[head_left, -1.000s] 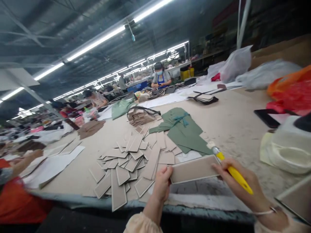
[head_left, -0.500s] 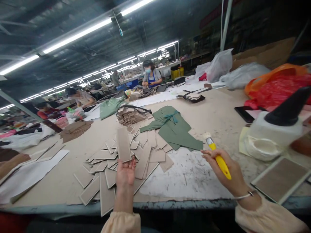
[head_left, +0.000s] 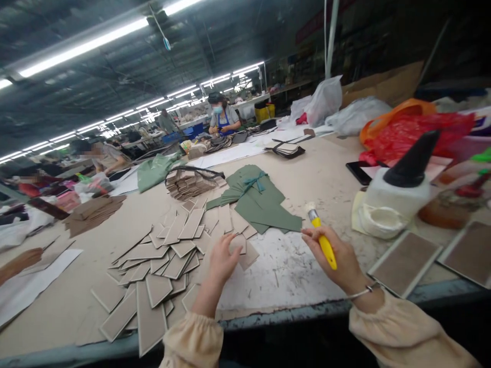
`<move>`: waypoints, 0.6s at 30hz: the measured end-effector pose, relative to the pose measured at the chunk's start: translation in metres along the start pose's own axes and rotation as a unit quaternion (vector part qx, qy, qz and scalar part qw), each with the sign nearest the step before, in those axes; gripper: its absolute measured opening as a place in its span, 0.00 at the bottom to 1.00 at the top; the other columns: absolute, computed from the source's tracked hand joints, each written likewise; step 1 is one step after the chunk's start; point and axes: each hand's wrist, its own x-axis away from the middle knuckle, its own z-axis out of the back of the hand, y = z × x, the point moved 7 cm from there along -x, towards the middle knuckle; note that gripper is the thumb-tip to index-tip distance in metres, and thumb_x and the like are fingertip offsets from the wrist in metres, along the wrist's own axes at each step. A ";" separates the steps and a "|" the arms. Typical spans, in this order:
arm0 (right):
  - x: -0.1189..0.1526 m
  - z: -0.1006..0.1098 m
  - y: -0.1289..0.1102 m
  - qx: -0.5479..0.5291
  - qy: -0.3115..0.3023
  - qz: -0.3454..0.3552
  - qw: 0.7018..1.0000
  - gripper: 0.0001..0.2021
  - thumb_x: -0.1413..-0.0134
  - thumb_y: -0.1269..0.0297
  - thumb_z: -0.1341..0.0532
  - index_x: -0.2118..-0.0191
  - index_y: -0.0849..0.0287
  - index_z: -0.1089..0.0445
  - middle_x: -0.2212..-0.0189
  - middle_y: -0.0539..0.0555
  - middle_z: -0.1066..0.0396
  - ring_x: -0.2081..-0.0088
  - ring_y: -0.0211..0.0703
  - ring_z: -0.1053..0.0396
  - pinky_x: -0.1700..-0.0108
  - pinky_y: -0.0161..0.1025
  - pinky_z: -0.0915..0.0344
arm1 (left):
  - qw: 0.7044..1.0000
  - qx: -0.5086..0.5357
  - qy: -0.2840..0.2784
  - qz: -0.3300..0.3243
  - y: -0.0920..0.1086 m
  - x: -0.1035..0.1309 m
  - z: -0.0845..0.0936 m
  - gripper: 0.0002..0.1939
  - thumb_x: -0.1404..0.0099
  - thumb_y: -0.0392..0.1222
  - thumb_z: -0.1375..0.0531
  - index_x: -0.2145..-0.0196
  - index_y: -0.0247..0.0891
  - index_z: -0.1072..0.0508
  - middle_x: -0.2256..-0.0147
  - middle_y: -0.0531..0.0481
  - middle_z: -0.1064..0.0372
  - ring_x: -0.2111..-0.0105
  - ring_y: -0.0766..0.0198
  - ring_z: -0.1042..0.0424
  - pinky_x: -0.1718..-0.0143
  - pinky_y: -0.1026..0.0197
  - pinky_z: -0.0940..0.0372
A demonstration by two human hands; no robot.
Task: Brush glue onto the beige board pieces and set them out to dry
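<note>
My right hand [head_left: 337, 255] is closed around a brush with a yellow handle [head_left: 327, 251], its pale bristles pointing away from me over the table. My left hand [head_left: 224, 258] is over the right side of a loose pile of beige rectangular panels [head_left: 153, 266]. Its fingers are apart, and I see nothing held in them. Flat beige pieces [head_left: 241, 244] lie right by its fingertips; whether they touch is unclear. Beyond the hands lies a fanned stack of green pieces [head_left: 261, 199] tied with a teal strip.
A white bottle with a black nozzle [head_left: 399, 197] stands at right, beside a phone [head_left: 358, 173] and red plastic bags [head_left: 418, 135]. Two brown panels [head_left: 406, 260] lie at the right edge. Another person's hand [head_left: 23, 263] reaches in at left. A masked person [head_left: 224, 115] works farther back.
My left hand has let go of a beige panel onto the pile and moved right to the flat pieces. My right hand still holds the brush. The view has swung right.
</note>
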 end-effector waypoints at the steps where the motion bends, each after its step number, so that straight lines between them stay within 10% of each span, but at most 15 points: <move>1: -0.001 0.000 0.000 0.001 -0.003 -0.003 1.000 0.07 0.41 0.58 0.42 0.67 0.53 0.40 0.60 0.55 0.23 0.58 0.47 0.24 0.61 0.40 0.26 | 0.993 -0.089 -0.052 -0.065 0.017 -0.008 -0.018 0.19 0.43 0.39 0.39 0.52 0.38 0.27 0.47 0.38 0.33 0.44 0.48 0.37 0.40 0.46 0.47; 10: -0.004 0.008 0.004 -0.024 -0.016 0.002 1.000 0.05 0.40 0.61 0.42 0.65 0.54 0.40 0.61 0.54 0.24 0.56 0.44 0.25 0.59 0.38 0.29 | 0.925 -0.231 -0.235 -0.191 0.071 -0.081 -0.133 0.35 0.49 0.30 0.39 0.42 0.37 0.35 0.38 0.36 0.46 0.36 0.41 0.53 0.38 0.39 0.58; 18: -0.008 0.045 0.020 -0.069 0.048 -0.060 0.995 0.10 0.37 0.58 0.47 0.57 0.55 0.33 0.69 0.50 0.27 0.74 0.36 0.28 0.71 0.33 0.33 | 0.911 -0.261 -0.232 -0.219 0.082 -0.094 -0.139 0.15 0.35 0.45 0.46 0.54 0.41 0.25 0.51 0.43 0.27 0.51 0.56 0.30 0.48 0.58 0.41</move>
